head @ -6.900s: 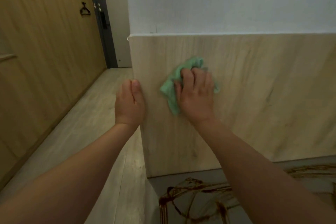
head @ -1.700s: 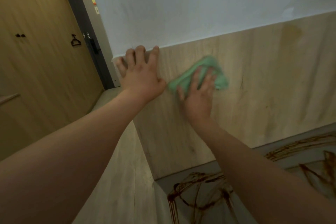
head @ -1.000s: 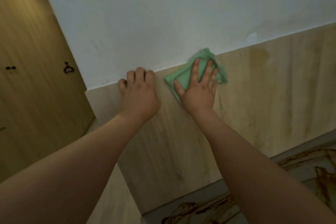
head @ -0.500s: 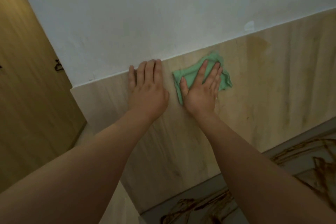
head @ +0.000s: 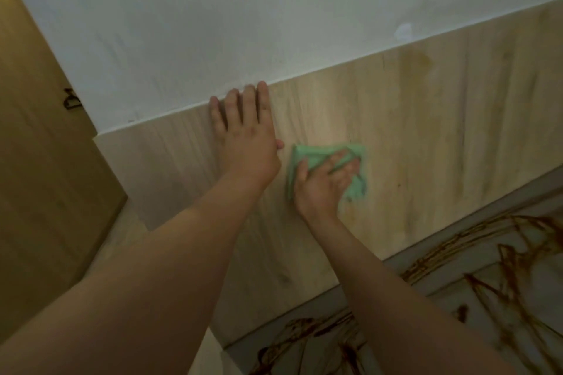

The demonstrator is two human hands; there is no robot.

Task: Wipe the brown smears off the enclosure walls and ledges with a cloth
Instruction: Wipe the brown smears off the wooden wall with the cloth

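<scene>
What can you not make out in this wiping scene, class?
Head view:
- Panel under the green cloth: covered by cloth and right hand.
- Whether that hand grips or just presses: motion blur.
- Extent of brown smears on the ledge: cut off by bottom and right edges.
- Black hook: partly hidden behind the white wall.

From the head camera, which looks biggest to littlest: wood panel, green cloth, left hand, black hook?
1. wood panel
2. left hand and green cloth: about alike; the right hand hides part of the cloth
3. black hook
</scene>
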